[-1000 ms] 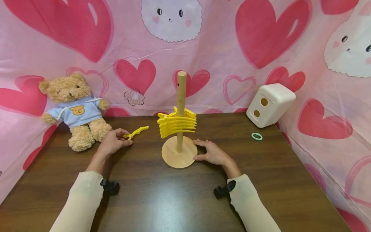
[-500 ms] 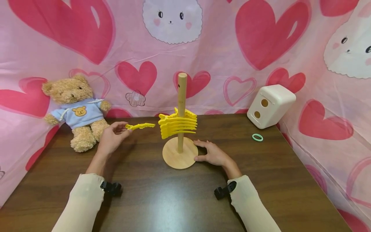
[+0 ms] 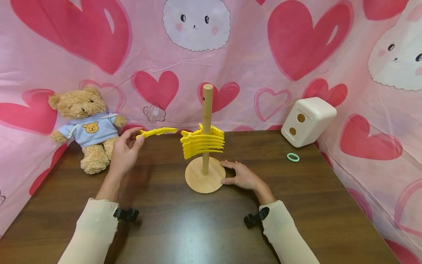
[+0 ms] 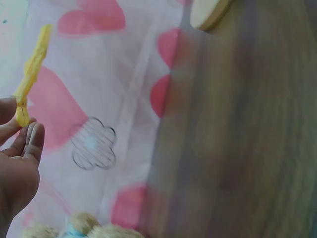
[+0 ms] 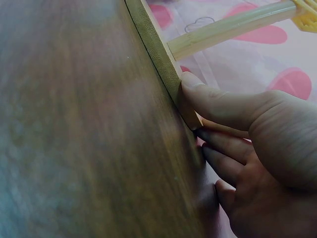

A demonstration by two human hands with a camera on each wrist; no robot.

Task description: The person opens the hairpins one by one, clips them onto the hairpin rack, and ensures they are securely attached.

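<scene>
My left hand point(image 3: 124, 154) pinches one end of a slender yellow hair clip point(image 3: 158, 131), raised above the table to the left of the stand. In the left wrist view the hair clip point(image 4: 33, 69) points upward from the thumb and fingertips. A wooden stand point(image 3: 206, 110) has an upright post on a round base. Several yellow clips point(image 3: 202, 145) are stacked one above another across the post, partway up. My right hand point(image 3: 242, 175) holds the right rim of the base, and in the right wrist view the thumb point(image 5: 218, 101) lies on its edge.
A teddy bear point(image 3: 93, 128) in a blue sweater leans at the back left. At the back right stands a white box point(image 3: 308, 121) with two round holes, and a green ring point(image 3: 292, 157) lies before it. A pink heart-patterned cloth point(image 3: 250, 44) hangs behind the brown table point(image 3: 184, 227).
My left hand has lifted the hair clip upward, and the clip has turned to nearly level. My right hand stays at the base. The stack on the post looks unchanged.
</scene>
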